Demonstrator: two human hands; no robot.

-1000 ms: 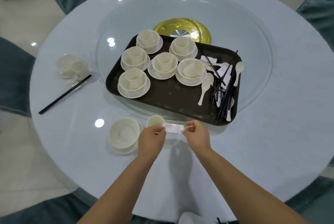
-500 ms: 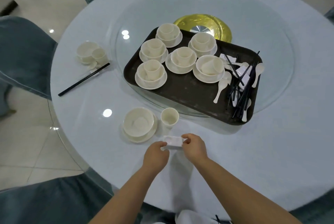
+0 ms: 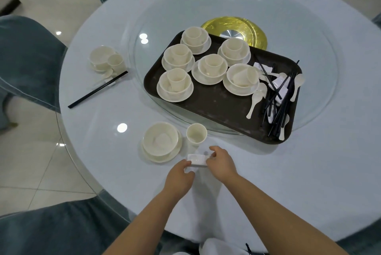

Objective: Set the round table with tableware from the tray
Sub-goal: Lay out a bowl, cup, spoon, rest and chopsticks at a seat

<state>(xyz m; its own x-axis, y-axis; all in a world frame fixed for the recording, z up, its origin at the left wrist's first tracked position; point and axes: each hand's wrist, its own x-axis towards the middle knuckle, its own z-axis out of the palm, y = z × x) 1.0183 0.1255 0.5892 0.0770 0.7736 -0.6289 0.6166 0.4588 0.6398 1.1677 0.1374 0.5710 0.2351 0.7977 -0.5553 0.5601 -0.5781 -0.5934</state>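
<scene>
Both hands, left (image 3: pixel 179 174) and right (image 3: pixel 221 163), pinch a small white rest (image 3: pixel 197 159) low at centre frame, below the cup (image 3: pixel 196 134); placing it seems underway. Next: chopsticks (image 3: pixel 278 102) from the tray (image 3: pixel 214 104).

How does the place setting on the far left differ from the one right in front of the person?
The far-left setting has black chopsticks beside it; the near setting has none. In the near one, both hands hold a small white rest. Both have a cream bowl on a saucer with a cup alongside.
</scene>
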